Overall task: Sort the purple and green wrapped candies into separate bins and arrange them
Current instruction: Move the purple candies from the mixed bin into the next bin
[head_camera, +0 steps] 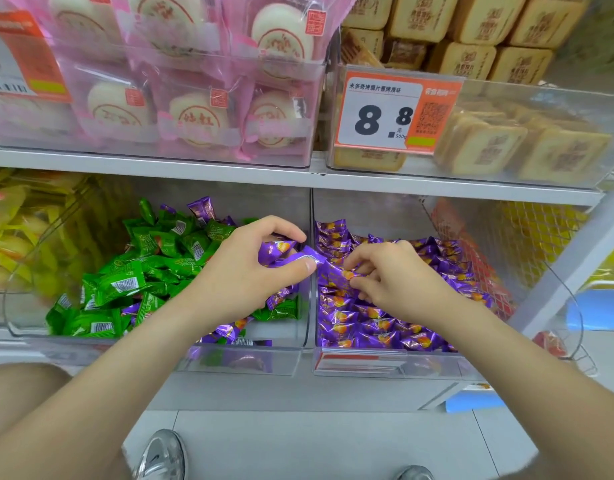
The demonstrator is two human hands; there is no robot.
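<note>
Purple foil candies (371, 329), orange-printed.

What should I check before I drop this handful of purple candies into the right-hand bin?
1. Left hand grips purple candies: ok.
2. Right bin holds only purple: ok.
3. Landing spot free: not ok; right hand pinches a purple wrapper there.
4. Left bin sorted: not ok; stray purple candies lie among green candies.
5. Green hidden in the handful: cannot tell.
</note>
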